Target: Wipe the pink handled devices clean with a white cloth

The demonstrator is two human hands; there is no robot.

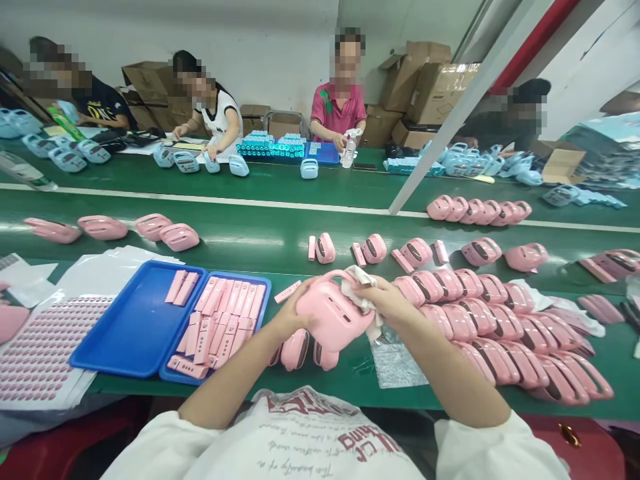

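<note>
A pink plastic housing [333, 313] with a handle and two dark slots is held up over the green table. My left hand [295, 310] grips its left side, fingers closed on it. Around a white cloth [359, 285] my right hand [385, 300] is closed, and the cloth touches the housing's upper right edge. Beneath the housing, more pink units [295, 350] rest on the table. A small pink stick-shaped part [288, 292] lies just beyond my left hand.
Left are blue trays [120, 320] with pink sticks [233, 300] and a sticker sheet [50, 347]. Rows of pink housings [480, 320] fill the right. Pink units line the middle belt [250, 233]. A slanted post [450, 127] rises beyond; several people sit across.
</note>
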